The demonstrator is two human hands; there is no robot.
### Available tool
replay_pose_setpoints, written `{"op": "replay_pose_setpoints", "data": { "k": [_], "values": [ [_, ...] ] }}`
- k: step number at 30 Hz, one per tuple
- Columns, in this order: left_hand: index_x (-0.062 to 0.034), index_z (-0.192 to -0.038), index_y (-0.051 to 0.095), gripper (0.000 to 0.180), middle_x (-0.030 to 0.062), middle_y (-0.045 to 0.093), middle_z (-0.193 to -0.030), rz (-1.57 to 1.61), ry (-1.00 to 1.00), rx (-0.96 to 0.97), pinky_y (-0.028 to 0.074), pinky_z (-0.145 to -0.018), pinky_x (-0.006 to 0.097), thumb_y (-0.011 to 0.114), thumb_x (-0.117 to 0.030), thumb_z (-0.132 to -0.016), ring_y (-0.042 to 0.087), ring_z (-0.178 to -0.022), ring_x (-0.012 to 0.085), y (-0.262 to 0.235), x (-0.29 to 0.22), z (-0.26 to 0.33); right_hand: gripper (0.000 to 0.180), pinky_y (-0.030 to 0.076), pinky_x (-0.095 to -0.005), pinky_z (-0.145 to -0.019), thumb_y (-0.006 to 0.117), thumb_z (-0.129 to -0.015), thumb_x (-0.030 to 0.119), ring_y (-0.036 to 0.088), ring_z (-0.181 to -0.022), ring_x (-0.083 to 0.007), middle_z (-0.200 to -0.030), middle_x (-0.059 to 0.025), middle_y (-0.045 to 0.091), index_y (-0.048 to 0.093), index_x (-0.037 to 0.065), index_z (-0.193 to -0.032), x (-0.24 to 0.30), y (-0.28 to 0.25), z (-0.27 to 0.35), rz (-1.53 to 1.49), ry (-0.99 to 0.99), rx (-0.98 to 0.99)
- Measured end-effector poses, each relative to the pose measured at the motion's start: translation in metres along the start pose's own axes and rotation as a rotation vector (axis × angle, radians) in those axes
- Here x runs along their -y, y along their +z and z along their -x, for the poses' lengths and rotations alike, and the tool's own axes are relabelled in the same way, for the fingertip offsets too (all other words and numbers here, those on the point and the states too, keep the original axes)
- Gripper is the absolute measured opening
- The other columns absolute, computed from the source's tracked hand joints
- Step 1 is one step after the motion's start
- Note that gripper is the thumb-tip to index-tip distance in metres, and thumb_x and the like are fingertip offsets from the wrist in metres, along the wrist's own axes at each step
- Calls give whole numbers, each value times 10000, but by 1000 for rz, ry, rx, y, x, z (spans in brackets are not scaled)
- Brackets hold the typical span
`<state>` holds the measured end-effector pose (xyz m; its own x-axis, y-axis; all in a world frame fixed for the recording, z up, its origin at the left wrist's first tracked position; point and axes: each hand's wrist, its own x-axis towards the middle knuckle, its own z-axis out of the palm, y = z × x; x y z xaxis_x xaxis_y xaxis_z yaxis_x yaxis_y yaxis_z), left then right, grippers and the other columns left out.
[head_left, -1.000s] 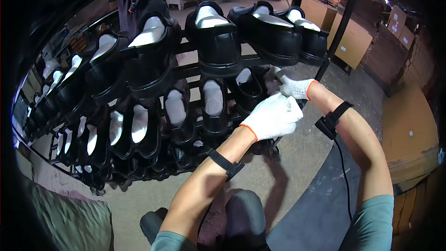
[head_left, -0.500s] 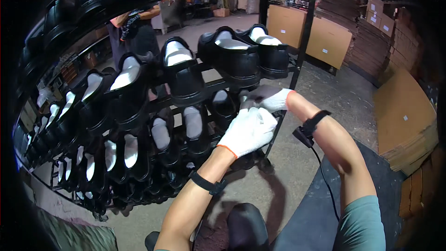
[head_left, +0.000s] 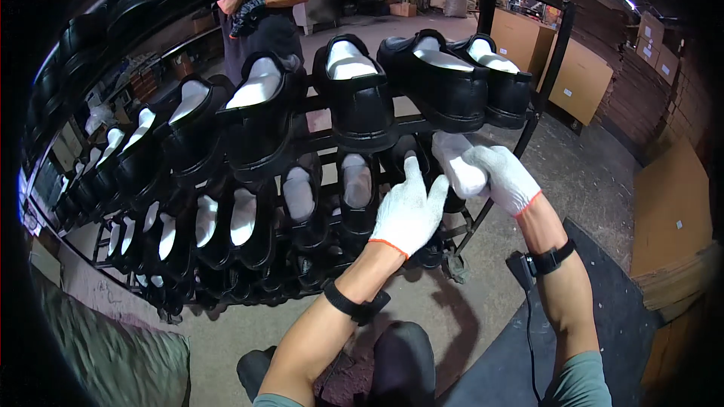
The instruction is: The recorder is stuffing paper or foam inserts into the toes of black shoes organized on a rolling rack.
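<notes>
My knee is in dark trousers at the bottom edge, with both forearms reaching up to the rack (head_left: pixel 483 227).

Left hand (head_left: pixel 409 209) in a white glove: grip spread, fingers up, palm resting flat against a black shoe (head_left: pixel 407 158) at the right end of the rack's middle row. It steadies the shoe and clamps nothing.

Right hand (head_left: pixel 504 178), also gloved: grip pinched around the white insert (head_left: pixel 457 163) standing out of that shoe's mouth, just beside my left fingertips.

To do this well, I'd keep the left palm pressing the shoe against its peg so it can't twist, and move the insert straight along the shoe's axis. I judge a sideways pull could tip the shoe off the bar.

Further up, the top-row shoes (head_left: pixel 362 98) also hold white inserts. Beyond them, another person's gloved hand (head_left: pixel 245 16) is at the rack's far side.
</notes>
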<state>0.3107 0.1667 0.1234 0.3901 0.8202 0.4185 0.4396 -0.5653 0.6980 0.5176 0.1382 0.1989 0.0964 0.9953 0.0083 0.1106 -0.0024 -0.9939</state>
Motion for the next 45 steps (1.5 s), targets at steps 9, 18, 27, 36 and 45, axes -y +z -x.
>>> {"op": "replay_pose_setpoints", "data": {
  "k": [9, 18, 27, 36, 45],
  "values": [
    [11, -1145, 640, 451, 260, 758, -892, -283, 6, 44, 594, -795, 546, 624, -428, -1045, 749, -890, 448, -4, 0, 7, 454, 592, -430, -815, 736, -828, 492, 804, -954, -319, -1019, -186, 825, 868, 104, -1024, 4, 74, -109, 1368, -162, 264],
    [-13, -1085, 674, 333, 206, 772, -869, -402, -3, 24, 612, -756, 509, 579, -331, -1065, 767, -841, 396, -1, 15, 17, 349, 566, -437, -751, 647, -898, 385, 744, -802, -333, -935, -143, 806, 814, 98, -1007, 19, 105, -86, 1261, -35, 257],
    [-36, -1051, 681, 249, 207, 758, -870, -292, 111, -13, 607, -748, 523, 596, -270, -1045, 760, -828, 405, -3, 21, 9, 405, 591, -462, -858, 680, -870, 411, 768, -1009, -388, -1088, -234, 787, 831, 81, -1050, 21, 96, -87, 1373, -178, 279],
    [-49, -1082, 660, 190, 165, 751, -848, -268, 79, -121, 605, -707, 493, 566, -211, -1051, 764, -828, 364, 10, 27, 14, 330, 567, -415, -837, 695, -924, 435, 714, -863, -296, -972, -122, 790, 825, 201, -1117, 26, 99, -90, 1260, -12, 374],
    [-24, -1155, 670, 225, 158, 755, -824, -341, 103, -95, 602, -673, 485, 578, -179, -1020, 767, -777, 351, 10, 34, 19, 298, 371, -309, -566, 777, -935, 427, 531, -687, -110, -820, 17, 665, 826, 139, -995, 22, 90, -72, 826, 185, 197]
  ]
}}
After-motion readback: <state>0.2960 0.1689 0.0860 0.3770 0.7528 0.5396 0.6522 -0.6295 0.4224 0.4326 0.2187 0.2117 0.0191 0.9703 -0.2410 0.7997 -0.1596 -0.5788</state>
